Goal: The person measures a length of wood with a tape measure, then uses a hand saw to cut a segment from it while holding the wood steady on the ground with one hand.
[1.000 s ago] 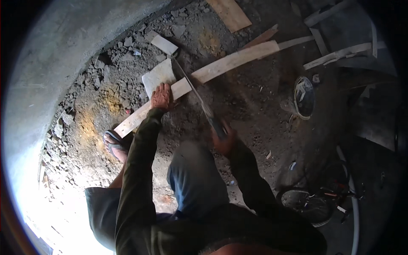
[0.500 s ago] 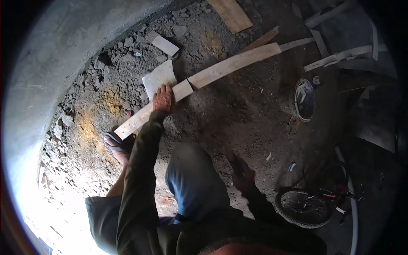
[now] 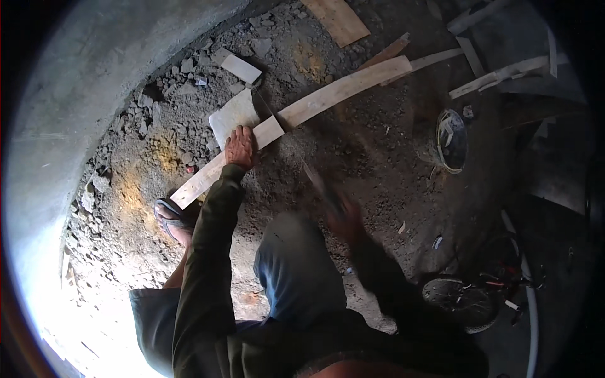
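A long wooden plank (image 3: 205,184) runs from my sandalled left foot (image 3: 173,220) up to the right. My left hand (image 3: 241,148) holds it down, fingers closed over it next to a pale flat slab (image 3: 233,118). In my right hand (image 3: 346,220) is the handle of a handsaw (image 3: 319,181), blurred by motion. Its thin blade, seen nearly edge-on, crosses the plank just right of my left hand. Beyond the blade lies the farther length of the plank (image 3: 346,90). How deep the cut goes cannot be made out.
Rubble and loose stones line the concrete wall (image 3: 94,82) at left. A small pale block (image 3: 242,68) and a wide board (image 3: 337,22) lie at the far side. A bucket (image 3: 452,142) stands right, above a fallen-looking bicycle (image 3: 463,302) and a pale pipe (image 3: 528,296).
My right hand has moved up and slightly left, toward the plank, with the saw. The left hand stays on the plank; the view has shifted slightly.
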`<state>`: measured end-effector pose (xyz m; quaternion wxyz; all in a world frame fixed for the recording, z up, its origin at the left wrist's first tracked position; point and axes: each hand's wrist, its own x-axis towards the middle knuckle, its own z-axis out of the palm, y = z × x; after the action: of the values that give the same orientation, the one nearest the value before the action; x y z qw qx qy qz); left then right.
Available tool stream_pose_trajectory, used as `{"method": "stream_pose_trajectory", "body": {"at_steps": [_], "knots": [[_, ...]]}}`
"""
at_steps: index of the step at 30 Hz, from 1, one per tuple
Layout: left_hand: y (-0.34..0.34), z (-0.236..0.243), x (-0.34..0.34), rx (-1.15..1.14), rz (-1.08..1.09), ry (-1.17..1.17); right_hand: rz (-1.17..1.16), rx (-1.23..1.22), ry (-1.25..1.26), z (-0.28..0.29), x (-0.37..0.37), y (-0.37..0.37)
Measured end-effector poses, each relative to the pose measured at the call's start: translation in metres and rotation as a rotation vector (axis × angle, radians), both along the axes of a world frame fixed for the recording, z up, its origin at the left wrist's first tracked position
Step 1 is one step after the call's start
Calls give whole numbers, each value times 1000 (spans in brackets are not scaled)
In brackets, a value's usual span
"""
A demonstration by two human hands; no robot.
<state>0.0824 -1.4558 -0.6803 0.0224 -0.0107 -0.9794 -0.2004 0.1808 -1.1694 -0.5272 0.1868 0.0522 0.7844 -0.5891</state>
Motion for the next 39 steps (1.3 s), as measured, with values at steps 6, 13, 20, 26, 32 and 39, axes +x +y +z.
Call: {"method": "stream_pose_trajectory", "body": {"at_steps": [6,13,20,26,32,39], "knots": [[-14,3,4,68,-3,-76,353,492,551,33,39,14],[7,21,-16,43,-2,-38,106,626,304,-3,-50,-21],[-18,23,3,16,44,-170,164,321,295,48,60,15],[8,17,-7,109,-29,-63,163,498,-4,30,-46,-33],[-16,-1,6,-22,87,-40,273,359,219,17,15,-1],[-12,19,-1,62,33,-117,284,415,328,5,10,4]]}}
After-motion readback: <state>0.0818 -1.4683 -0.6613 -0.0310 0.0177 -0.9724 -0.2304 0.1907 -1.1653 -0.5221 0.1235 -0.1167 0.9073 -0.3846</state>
